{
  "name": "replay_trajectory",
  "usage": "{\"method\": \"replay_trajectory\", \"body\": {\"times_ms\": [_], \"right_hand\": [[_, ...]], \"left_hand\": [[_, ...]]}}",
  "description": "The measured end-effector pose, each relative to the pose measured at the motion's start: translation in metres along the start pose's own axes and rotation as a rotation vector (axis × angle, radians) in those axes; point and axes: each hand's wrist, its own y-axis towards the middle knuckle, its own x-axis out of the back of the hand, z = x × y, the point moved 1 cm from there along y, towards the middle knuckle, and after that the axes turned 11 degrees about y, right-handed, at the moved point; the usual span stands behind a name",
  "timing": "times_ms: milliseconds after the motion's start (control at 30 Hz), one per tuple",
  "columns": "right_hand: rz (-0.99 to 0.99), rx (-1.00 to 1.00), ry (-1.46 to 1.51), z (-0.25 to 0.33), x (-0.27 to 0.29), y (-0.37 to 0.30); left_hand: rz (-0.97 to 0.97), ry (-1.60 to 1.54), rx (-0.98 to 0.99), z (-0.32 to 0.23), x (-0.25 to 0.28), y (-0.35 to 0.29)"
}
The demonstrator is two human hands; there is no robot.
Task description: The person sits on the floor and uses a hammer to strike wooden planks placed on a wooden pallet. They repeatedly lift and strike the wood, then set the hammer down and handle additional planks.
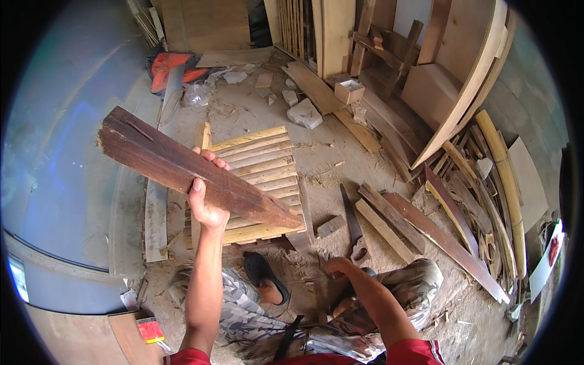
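My left hand (210, 204) is closed around a thick dark brown wooden board (182, 161). I hold it up at a slant, its far-left end raised and its other end over a slatted wooden panel (261, 173). Thumb and fingers wrap the board's edges. My right hand (340, 266) is low between my knees with fingers curled in, and no object shows in it. Just beyond it lies a hand saw (351, 216), its handle near my right foot. Beside the saw is a short wood block (330, 226).
Several loose boards (389, 228) lie right of the saw, by a heap of wood scraps and a bamboo pole (505, 182). A grey stone (305, 114) and a small box (349, 91) stand farther off. Large panels (462, 79) lean at the right. A blue-grey wall (67, 146) rises left.
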Motion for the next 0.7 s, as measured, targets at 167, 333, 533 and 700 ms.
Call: {"method": "replay_trajectory", "body": {"times_ms": [167,333,533,700], "right_hand": [[0.022,-0.183,0.43,0.013,-0.057,-0.073],[-0.095,-0.029,0.369,-0.002,0.004,-0.102],[-0.431,0.326,0.248,0.101,0.023,-0.26],[-0.527,0.776,0.239,0.16,0.028,-0.363]], "left_hand": [[-0.001,0.202,0.038,-0.019,0.052,-0.007],[0.021,0.167,0.147,0.004,0.053,0.004],[-0.131,0.07,0.279,-0.005,0.064,-0.001],[-0.228,0.084,0.218,-0.003,0.071,-0.003]]}}
